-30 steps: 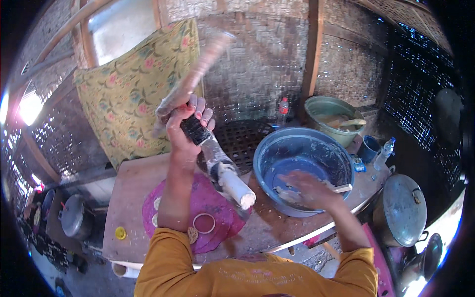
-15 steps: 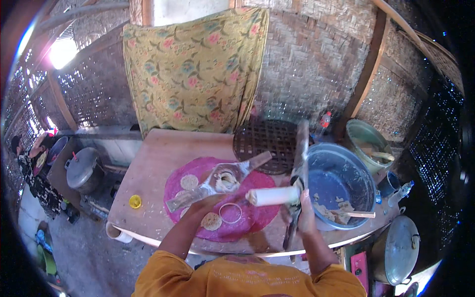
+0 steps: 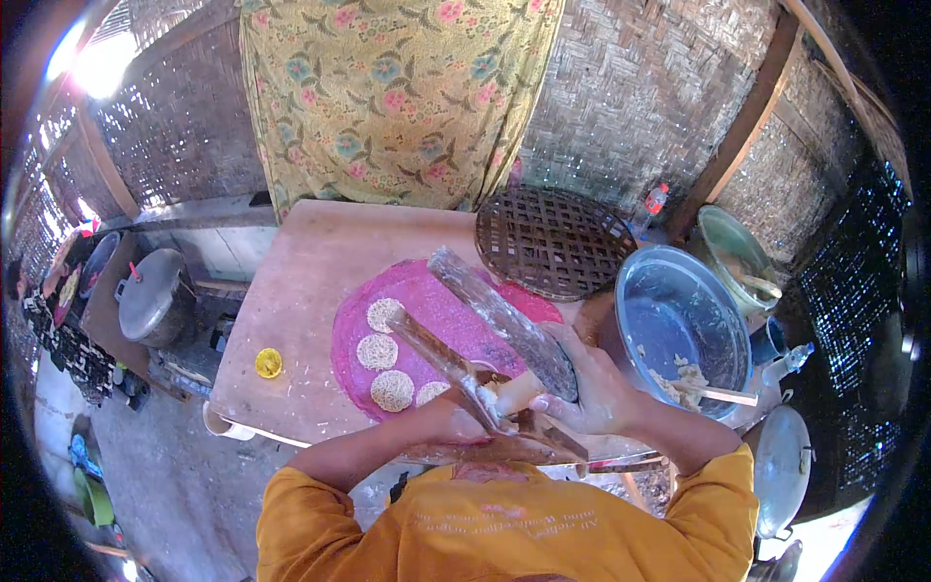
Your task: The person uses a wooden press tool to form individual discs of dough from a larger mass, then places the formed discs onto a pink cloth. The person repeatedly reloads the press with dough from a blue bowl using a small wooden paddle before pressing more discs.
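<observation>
My left hand (image 3: 441,422) grips the lower end of a long wooden press arm (image 3: 436,354) that slants up over a round pink mat (image 3: 436,291). My right hand (image 3: 593,393) is closed around a plastic-wrapped cylinder (image 3: 499,310) lying beside that arm. Both hands are close together at the front edge of the wooden table (image 3: 310,252). Several flat round dough discs (image 3: 376,351) lie on the left part of the mat. A blue basin (image 3: 669,310) with dough and a stick stands just right of my right hand.
A round woven tray (image 3: 553,242) lies behind the mat. Beyond it are a small bottle (image 3: 652,206) and a green bucket (image 3: 732,252). A yellow lid (image 3: 269,363) sits on the table's left. A metal pot (image 3: 153,296) stands lower left, and a floral cloth (image 3: 398,97) hangs behind.
My left hand has brought the press down from above my head to the mat. My right hand has left the blue basin and now grips the cylinder. The view has turned down and left.
</observation>
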`<state>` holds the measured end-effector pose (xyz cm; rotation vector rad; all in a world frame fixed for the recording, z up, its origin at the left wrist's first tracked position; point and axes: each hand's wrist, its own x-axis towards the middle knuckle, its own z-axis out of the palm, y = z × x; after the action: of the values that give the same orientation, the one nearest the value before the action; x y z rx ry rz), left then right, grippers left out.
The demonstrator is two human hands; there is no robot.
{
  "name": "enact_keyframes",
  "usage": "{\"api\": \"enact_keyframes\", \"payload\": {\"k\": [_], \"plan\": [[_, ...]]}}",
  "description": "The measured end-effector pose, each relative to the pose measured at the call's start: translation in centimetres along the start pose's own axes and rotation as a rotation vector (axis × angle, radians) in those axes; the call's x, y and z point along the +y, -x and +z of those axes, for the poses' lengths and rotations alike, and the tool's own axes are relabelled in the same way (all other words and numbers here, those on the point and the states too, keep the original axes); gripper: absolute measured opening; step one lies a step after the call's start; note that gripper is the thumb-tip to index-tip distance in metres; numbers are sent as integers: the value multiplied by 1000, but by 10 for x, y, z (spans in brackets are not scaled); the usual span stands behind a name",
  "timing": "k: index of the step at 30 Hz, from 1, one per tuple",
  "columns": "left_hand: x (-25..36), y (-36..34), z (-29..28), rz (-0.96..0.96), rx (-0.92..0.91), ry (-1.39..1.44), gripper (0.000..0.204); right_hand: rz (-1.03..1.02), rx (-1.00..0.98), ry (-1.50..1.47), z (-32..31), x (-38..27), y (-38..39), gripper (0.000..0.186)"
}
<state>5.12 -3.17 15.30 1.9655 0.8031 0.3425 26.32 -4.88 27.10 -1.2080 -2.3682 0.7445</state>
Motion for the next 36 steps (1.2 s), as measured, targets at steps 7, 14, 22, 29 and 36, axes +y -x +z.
{"api": "enact_keyframes", "payload": {"k": [7, 14, 22, 29, 36], "plan": [[1, 9, -26, 297, 140, 372, 40, 30, -471, -1147, -16, 18, -19, 92], [86, -16, -124, 917, 175, 1214, 91, 258, -910, -2014, 59, 88, 3, 87], [45, -83, -156, 912, 239, 1089, 61, 382, -854, -1922, 45, 124, -13, 83], [-122, -132, -112, 573, 357, 1878, 49, 637, -704, -1674, 39, 146, -22, 85], [-186, -123, -79, 787, 401, 2121, 55, 759, -597, -1329, 63, 139, -38, 77]]}}
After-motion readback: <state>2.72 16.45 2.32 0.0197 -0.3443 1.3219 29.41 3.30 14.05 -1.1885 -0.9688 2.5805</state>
